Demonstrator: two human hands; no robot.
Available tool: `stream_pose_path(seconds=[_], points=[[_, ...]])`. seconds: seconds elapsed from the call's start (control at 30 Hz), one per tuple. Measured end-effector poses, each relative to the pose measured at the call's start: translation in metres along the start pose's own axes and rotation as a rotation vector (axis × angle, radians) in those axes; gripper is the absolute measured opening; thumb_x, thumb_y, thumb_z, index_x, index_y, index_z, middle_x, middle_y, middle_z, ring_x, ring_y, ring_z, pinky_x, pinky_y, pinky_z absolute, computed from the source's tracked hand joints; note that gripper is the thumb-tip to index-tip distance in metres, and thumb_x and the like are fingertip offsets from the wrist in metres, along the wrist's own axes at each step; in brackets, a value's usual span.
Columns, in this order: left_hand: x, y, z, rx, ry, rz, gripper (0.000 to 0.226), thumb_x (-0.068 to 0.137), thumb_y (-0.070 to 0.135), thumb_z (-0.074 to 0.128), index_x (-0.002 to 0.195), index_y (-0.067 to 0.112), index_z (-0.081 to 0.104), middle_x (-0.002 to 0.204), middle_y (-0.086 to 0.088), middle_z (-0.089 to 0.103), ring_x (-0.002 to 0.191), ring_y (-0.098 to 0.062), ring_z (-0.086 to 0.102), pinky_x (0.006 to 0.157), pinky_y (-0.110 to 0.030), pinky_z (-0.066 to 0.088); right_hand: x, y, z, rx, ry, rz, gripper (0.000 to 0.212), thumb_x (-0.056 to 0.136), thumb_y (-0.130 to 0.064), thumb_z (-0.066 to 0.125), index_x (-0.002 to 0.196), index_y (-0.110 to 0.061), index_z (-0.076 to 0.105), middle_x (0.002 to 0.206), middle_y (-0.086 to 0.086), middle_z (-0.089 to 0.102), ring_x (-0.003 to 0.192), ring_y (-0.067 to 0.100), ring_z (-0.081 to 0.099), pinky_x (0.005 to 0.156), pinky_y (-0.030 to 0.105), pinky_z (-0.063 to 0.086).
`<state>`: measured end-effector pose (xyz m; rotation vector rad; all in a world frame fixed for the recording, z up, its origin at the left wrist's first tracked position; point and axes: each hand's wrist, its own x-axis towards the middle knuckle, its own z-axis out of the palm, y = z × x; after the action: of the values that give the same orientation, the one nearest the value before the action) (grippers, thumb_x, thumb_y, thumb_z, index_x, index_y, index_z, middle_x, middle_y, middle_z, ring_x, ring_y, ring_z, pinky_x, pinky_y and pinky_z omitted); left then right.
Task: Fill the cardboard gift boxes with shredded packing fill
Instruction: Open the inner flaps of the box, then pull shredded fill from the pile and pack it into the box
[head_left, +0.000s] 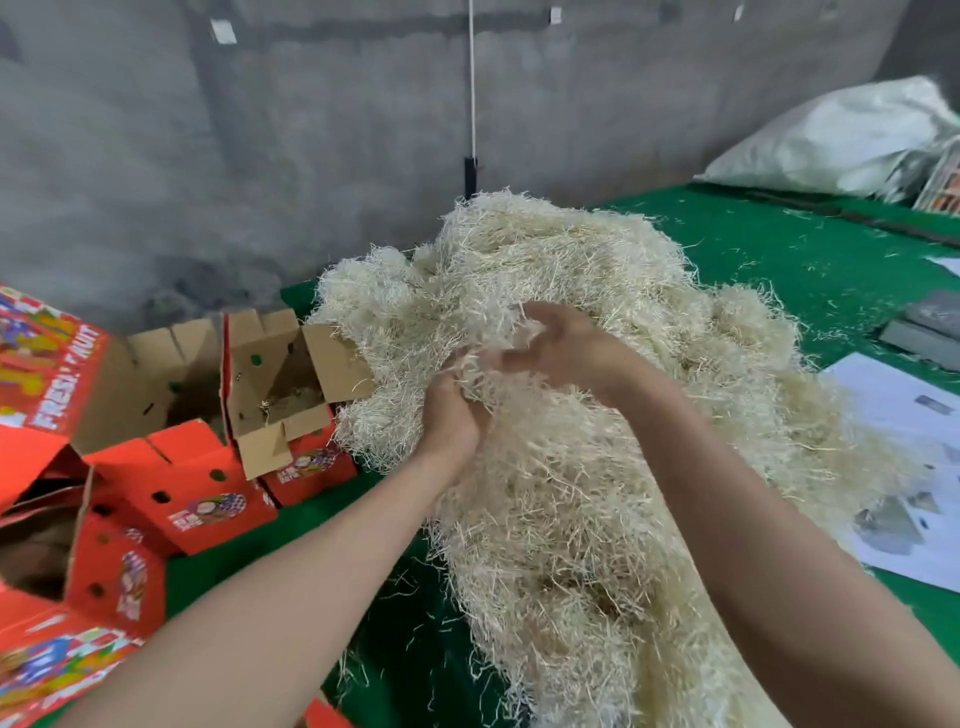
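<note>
A big heap of pale shredded packing fill (597, 291) covers the middle of the green table (810, 260). Both my hands are sunk into its top. My left hand (451, 415) grips a tuft of the fill from below. My right hand (563, 345) curls round the same clump from the right. Left of the heap stand red cardboard gift boxes with open flaps. The nearest open box (291, 395) touches the heap and holds a few strands at its bottom. A second open box (171, 395) beside it shows a bare cardboard inside.
More red boxes (104, 566) crowd the near left corner. White printed sheets (904, 467) lie on the table at right, with grey flat items (924, 327) behind them. A white sack (852, 135) rests at the far right. A grey concrete wall stands behind.
</note>
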<state>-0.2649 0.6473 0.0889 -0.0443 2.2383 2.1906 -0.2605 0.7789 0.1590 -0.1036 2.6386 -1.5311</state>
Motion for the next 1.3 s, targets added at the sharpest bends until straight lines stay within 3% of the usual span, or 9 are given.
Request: stream_pose_path(seconds=[0.3, 0.4, 0.53, 0.73, 0.93, 1.1, 1.23, 1.27, 1.3], points=[[0.008, 0.012, -0.039, 0.046, 0.146, -0.271, 0.028, 0.091, 0.001, 0.046, 0.116, 0.009, 0.053, 0.112, -0.013, 0.059, 0.111, -0.033, 0.055, 0.096, -0.054, 0.043, -0.012, 0.100, 0.035, -0.991, -0.224, 0.113, 0.091, 0.074, -0.033, 0.073, 0.147, -0.021, 0.019, 0.145, 0.011, 0.033, 0.129, 0.030, 0.038, 0.107, 0.051, 0.034], [0.008, 0.017, -0.046, 0.027, 0.140, -0.316, 0.023, 0.088, -0.001, 0.048, 0.106, 0.011, 0.054, 0.110, -0.015, 0.056, 0.116, -0.035, 0.050, 0.098, -0.059, 0.039, -0.002, 0.099, 0.050, -0.564, 0.091, 0.125, 0.023, 0.087, -0.003, 0.052, 0.109, -0.006, 0.055, 0.114, 0.011, 0.059, 0.098, 0.020, 0.058, 0.076, 0.025, 0.054], [0.002, 0.020, -0.059, 0.016, 0.048, -0.345, 0.026, 0.085, 0.001, 0.056, 0.111, 0.006, 0.055, 0.106, -0.015, 0.057, 0.104, -0.034, 0.055, 0.064, -0.039, 0.050, 0.007, 0.050, 0.039, -0.202, 0.306, 0.053, 0.043, 0.073, 0.023, 0.038, 0.107, 0.004, 0.057, 0.107, 0.010, 0.059, 0.091, 0.024, 0.061, 0.043, 0.010, 0.038], [0.000, 0.005, -0.068, -0.040, -0.048, -0.379, 0.057, 0.085, -0.007, 0.051, 0.139, -0.002, 0.032, 0.114, -0.027, 0.059, 0.084, -0.023, 0.068, 0.056, -0.028, 0.054, 0.000, -0.011, 0.052, -0.125, 0.410, -0.152, 0.052, 0.064, 0.028, 0.035, 0.097, -0.002, 0.061, 0.107, 0.009, 0.060, 0.112, 0.028, 0.052, 0.088, 0.035, 0.051], [-0.014, 0.012, -0.067, -0.018, 0.093, -0.382, 0.033, 0.093, -0.015, 0.028, 0.072, 0.003, 0.045, 0.111, -0.036, 0.050, 0.134, -0.040, 0.027, 0.107, -0.033, 0.030, -0.007, -0.058, 0.078, 0.223, 0.390, -0.235, 0.055, 0.070, 0.029, 0.039, 0.112, -0.001, 0.059, 0.112, 0.008, 0.060, 0.085, 0.015, 0.057, 0.058, 0.017, 0.048], [-0.011, 0.013, -0.054, -0.218, 0.138, -0.445, 0.031, 0.101, 0.012, 0.030, 0.092, 0.001, 0.057, 0.079, -0.007, 0.060, 0.091, -0.026, 0.064, 0.080, -0.023, 0.048, 0.000, -0.059, 0.073, 0.545, 0.237, -0.080, 0.047, 0.080, 0.021, 0.040, 0.118, -0.002, 0.056, 0.089, 0.001, 0.057, 0.051, 0.009, 0.056, 0.040, 0.020, 0.040], [-0.003, 0.015, -0.057, -0.423, 0.183, -0.465, 0.046, 0.097, 0.025, 0.043, 0.054, 0.010, 0.053, 0.055, -0.004, 0.057, 0.055, -0.020, 0.054, 0.042, -0.028, 0.022, -0.004, -0.035, 0.036, 0.420, -0.044, -0.054, 0.040, 0.083, 0.008, 0.056, 0.121, -0.007, 0.055, 0.086, -0.001, 0.059, 0.063, 0.007, 0.061, 0.047, 0.013, 0.047], [-0.002, 0.017, -0.062, -0.432, 0.194, -0.471, 0.048, 0.097, 0.025, 0.043, 0.054, 0.008, 0.056, 0.063, -0.008, 0.064, 0.066, -0.019, 0.063, 0.088, -0.047, -0.004, -0.003, -0.027, 0.026, 0.371, -0.096, -0.078, 0.044, 0.081, 0.006, 0.061, 0.120, -0.013, 0.056, 0.097, 0.000, 0.061, 0.079, 0.012, 0.065, 0.059, 0.016, 0.053], [-0.001, 0.020, -0.065, -0.439, 0.216, -0.470, 0.043, 0.097, 0.027, 0.042, 0.065, 0.005, 0.062, 0.086, -0.013, 0.068, 0.088, -0.022, 0.065, 0.087, -0.040, 0.047, -0.001, -0.018, 0.016, 0.289, -0.129, -0.098, 0.050, 0.078, 0.002, 0.066, 0.122, -0.020, 0.054, 0.110, 0.001, 0.061, 0.092, 0.014, 0.063, 0.072, 0.023, 0.055]])
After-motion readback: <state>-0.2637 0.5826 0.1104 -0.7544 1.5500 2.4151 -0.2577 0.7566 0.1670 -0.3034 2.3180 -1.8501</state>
